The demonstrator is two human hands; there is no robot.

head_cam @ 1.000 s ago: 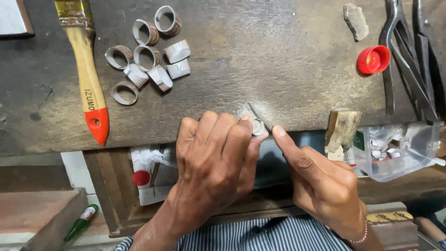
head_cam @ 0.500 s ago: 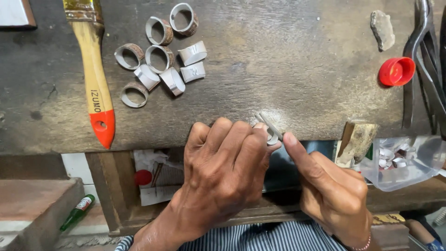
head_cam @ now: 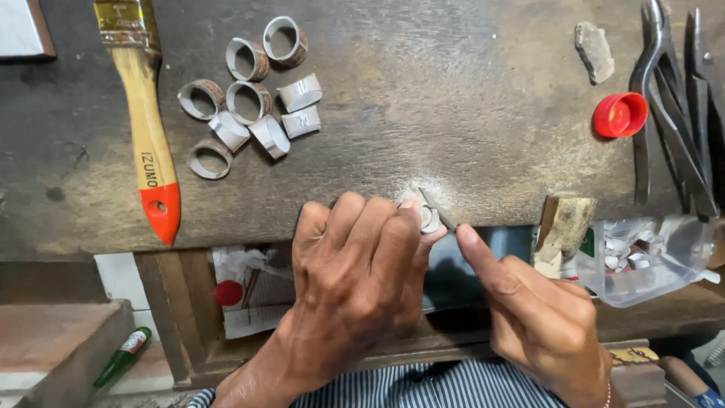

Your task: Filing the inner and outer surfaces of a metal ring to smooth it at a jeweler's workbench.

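Left hand [head_cam: 355, 279] curled tight around a small metal ring [head_cam: 429, 219], pinned at the near edge of the desk [head_cam: 453, 113]. Right hand [head_cam: 540, 317] pinching a thin file [head_cam: 436, 208], tip laid on the ring; a shade lower on the ring than a moment back, so mid-stroke, probably. Grey dust fanned around the contact spot. Farther off: a cluster of finished-looking rings [head_cam: 253, 94], paintbrush [head_cam: 147, 128], red cap [head_cam: 619, 115], pliers [head_cam: 672, 106].
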